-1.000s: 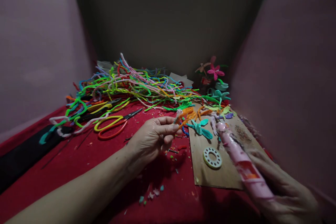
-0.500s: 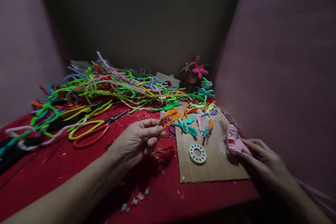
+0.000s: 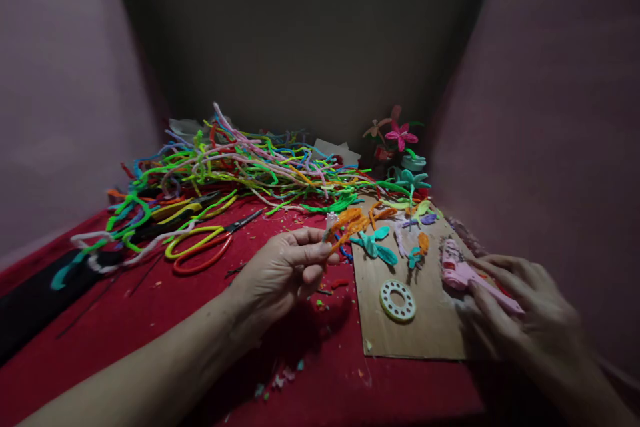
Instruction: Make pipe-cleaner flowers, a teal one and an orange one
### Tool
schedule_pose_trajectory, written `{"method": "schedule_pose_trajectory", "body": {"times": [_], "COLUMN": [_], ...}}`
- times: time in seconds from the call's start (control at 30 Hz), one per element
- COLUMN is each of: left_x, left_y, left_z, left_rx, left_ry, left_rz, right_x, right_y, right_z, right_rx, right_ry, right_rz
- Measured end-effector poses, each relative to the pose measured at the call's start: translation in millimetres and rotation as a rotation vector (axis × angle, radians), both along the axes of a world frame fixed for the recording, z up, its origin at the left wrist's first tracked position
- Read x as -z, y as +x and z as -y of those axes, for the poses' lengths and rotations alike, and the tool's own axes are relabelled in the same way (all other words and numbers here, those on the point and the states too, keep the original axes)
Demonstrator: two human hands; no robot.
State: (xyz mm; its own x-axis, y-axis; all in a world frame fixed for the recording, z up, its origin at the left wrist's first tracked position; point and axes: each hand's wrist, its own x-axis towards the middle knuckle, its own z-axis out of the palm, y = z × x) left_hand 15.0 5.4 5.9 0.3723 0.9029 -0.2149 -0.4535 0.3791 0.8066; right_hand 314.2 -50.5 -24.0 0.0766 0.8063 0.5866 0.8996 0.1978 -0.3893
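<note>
At four o'clock, the right hand [image 3: 530,307] was at a smooth pink glue gun [image 3: 456,273], whose slanting handle showed plainly where it had been hidden half a second earlier; whether those fingers gripped or merely touched it could not be told. Toward five, a hole-dotted ring [image 3: 397,300] lay flat on a brown board [image 3: 430,337]. Toward seven, the left hand [image 3: 295,263] pinched fuzzy orange loops [image 3: 351,221], thumb against fingers. Farther, at nine, fuzzy stems [image 3: 245,163] lay tangled.

Room lies between ring [image 3: 385,303] and glue gun [image 3: 458,275], but an orange-tipped piece [image 3: 423,244] blocks beyond.
</note>
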Motion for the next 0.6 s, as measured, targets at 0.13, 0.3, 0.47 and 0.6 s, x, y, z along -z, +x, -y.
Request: {"method": "schedule_pose_trajectory", "body": {"times": [0.13, 0.3, 0.47, 0.6], "left_x": [0.5, 0.8, 0.0, 1.1], "left_y": [0.6, 1.9, 5.7, 5.7], "left_z": [3.4, 6.4, 9.7, 11.9], "left_rx": [0.008, 0.024, 0.01, -0.012], "left_ry": [0.026, 0.026, 0.026, 0.051], "left_rz": [0.014, -0.002, -0.058, -0.094], "right_x": [-15.7, -20.0, -23.2, -21.9], "right_y": [-75.5, -139.4, -159.1, -159.1], "right_z": [-5.4, -28.9, -34.3, -31.5], "right_rx": [-0.349, -0.532, -0.632, -0.559], "right_ry": [-0.456, -0.607, -0.54, -0.449], "right_rz": [-0.697, -1.558, -1.689, -1.71]}}
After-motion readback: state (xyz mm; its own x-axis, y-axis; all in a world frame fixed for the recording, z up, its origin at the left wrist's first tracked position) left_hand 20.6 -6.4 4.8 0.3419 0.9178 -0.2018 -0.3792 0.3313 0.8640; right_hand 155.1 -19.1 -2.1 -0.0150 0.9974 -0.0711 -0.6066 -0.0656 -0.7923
